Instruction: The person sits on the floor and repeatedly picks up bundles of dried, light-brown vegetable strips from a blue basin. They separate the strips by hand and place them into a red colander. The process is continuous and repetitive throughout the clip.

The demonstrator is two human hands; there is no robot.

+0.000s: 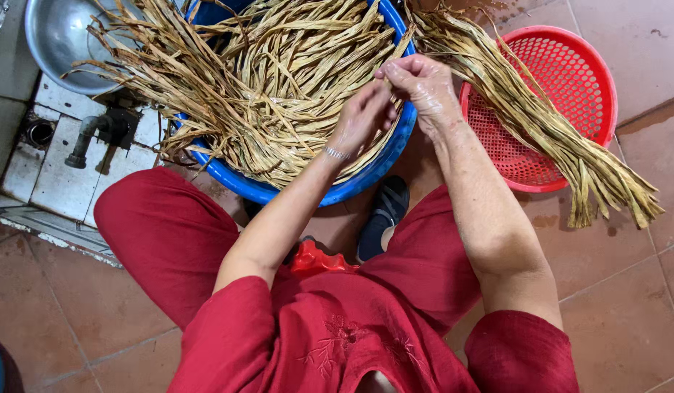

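I have both hands over the blue basin (366, 182): left hand (362, 116) and right hand (424, 84) each pinching one dried strip (390, 76) at its rim. Best to pull steadily along the grain. One basin, one red basket (591, 73), one steel bowl (53, 40)

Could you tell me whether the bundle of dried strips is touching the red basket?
Touching: the head view shows the bundle of dried strips lying straight across the red basket, resting on its rim.
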